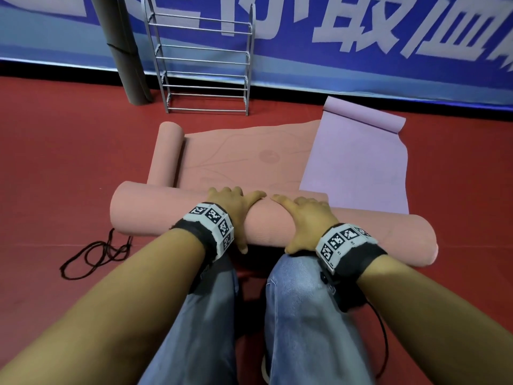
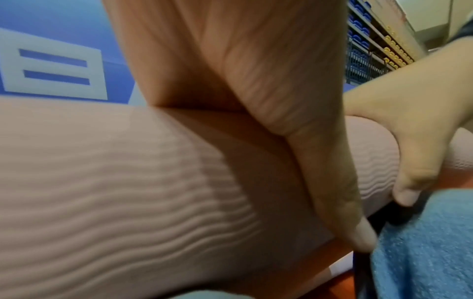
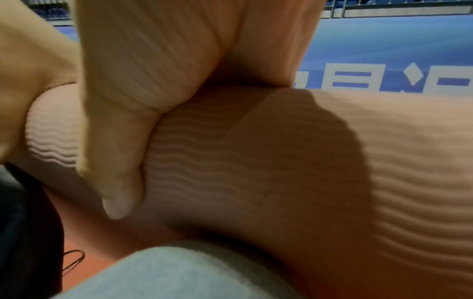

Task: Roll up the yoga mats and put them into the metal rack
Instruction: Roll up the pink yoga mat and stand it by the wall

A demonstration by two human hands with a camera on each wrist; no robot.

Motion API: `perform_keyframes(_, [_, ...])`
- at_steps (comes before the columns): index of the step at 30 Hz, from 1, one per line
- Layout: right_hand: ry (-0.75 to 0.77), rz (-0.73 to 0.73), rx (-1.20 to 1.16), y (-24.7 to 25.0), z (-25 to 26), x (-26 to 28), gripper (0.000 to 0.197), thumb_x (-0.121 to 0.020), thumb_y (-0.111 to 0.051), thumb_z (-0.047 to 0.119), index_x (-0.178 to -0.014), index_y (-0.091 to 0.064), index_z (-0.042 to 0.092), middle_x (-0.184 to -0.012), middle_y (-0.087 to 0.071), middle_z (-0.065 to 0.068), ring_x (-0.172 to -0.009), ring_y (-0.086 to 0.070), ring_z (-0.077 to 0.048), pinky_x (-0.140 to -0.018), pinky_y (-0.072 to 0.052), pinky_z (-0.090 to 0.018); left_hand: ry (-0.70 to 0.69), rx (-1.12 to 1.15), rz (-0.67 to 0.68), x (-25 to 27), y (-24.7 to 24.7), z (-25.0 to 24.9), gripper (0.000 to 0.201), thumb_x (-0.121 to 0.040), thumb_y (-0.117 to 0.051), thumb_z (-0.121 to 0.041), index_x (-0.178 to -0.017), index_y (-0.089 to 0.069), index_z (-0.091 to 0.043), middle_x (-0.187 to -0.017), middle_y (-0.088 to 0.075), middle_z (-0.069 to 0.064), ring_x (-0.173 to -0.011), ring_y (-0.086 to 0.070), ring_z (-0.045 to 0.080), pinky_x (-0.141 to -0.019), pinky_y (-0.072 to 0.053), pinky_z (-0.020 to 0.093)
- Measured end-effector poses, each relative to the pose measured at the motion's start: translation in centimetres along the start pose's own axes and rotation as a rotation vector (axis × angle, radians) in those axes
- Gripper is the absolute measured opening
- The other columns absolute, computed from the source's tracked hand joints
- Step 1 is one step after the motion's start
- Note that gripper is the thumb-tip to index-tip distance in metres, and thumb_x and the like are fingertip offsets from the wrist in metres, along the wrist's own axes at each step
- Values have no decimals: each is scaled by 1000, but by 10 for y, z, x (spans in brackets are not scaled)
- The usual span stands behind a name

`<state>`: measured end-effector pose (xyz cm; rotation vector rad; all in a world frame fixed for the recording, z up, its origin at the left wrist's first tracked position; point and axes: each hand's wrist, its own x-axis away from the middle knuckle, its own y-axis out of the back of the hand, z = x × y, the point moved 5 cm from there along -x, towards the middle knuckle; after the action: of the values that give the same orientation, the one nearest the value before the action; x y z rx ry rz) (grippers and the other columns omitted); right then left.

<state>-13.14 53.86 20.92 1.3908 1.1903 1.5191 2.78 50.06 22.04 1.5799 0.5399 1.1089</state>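
Red sports floor (image 1: 55, 162) carries a half-rolled salmon-pink foam yoga mat (image 1: 155, 215) just before my knees, well short of the grey metal rack (image 1: 205, 59) standing against the blue banner wall. Both grips clamp its roll: my left hand (image 1: 236, 207) and right hand (image 1: 308, 220) wrap over the top side by side, thumbs tucked underneath.

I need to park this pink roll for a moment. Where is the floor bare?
Bare red floor lies left of the pink mat, beyond the black cord, and right of the purple mat. It is crowded ahead: both mats overlap in front of the metal rack.
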Motion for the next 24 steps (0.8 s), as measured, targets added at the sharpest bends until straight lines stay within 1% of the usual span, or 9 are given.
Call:
perform_keyframes(5, [-3,-31,-5,7,6,10,108,-61,-79,46,-148,-15,40,-115,-58,-6,-103,-56,-28,-91,-42,-41,0,5,-61,9,3,-3,86,-56,-81,-45,-129,-36,-40,-106,-62,-2,-100,-60,25,-87,-40,40])
perform_keyframes(9, [-6,-44,3,14,7,22,96,-66,-76,43,-144,-19,40,-109,-60,-4,-100,-58,-27,-92,-44,-41,-25,-20,-98,16,7,-8,74,-62,-78,-42,-125,-40,-37,-102,-64,-1,-96,-62,24,-80,-40,34])
perform_keyframes(12, [6,-19,-31,24,8,27,93,-64,-77,43,-140,-24,39,-105,-62,-3,-98,-60,-27,-91,-48,-41,-67,57,-87,23,15,-7,66,-58,-76,-45,-115,-44,-40,-91,-64,-4,-86,-63,22,-73,-46,30])
perform_keyframes(15, [47,42,-110,39,6,31,94,-61,-83,42,-139,-30,39,-100,-61,0,-90,-59,-23,-84,-53,-36,-91,206,1,23,25,0,67,-38,-72,-54,-99,-48,-44,-79,-65,-9,-75,-66,17,-73,-56,32])
perform_keyframes(17, [87,117,-154,52,4,32,93,-60,-87,38,-138,-37,38,-93,-54,4,-86,-54,-20,-82,-51,-30,-161,380,218,15,25,3,72,-28,-85,-47,-95,-58,-36,-84,-71,-4,-85,-70,21,-80,-58,41])
perform_keyframes(19, [115,182,-194,59,3,30,91,-56,-91,35,-133,-43,38,-92,-54,7,-89,-55,-18,-81,-49,-26,-186,525,403,13,25,4,77,-28,-96,-30,-98,-66,-25,-97,-74,5,-100,-69,25,-91,-54,51])
perform_keyframes(21, [114,224,-224,56,2,25,95,-53,-93,34,-133,-43,38,-93,-55,8,-92,-57,-17,-84,-50,-26,-165,551,439,20,27,5,88,-37,-96,-23,-116,-60,-19,-104,-71,1,-105,-65,22,-96,-52,45])
perform_keyframes(22, [107,238,-232,53,2,22,97,-52,-94,34,-134,-43,39,-95,-56,8,-93,-57,-17,-85,-51,-27,-141,489,386,23,28,5,95,-43,-96,-28,-127,-52,-25,-110,-67,-3,-110,-61,20,-96,-50,40])
perform_keyframes(24, [93,261,-253,48,-1,14,101,-51,-94,34,-136,-41,40,-102,-57,6,-98,-57,-17,-88,-51,-29,-111,203,174,29,30,2,111,-50,-90,-48,-141,-29,-40,-126,-54,-3,-121,-51,22,-100,-42,42])
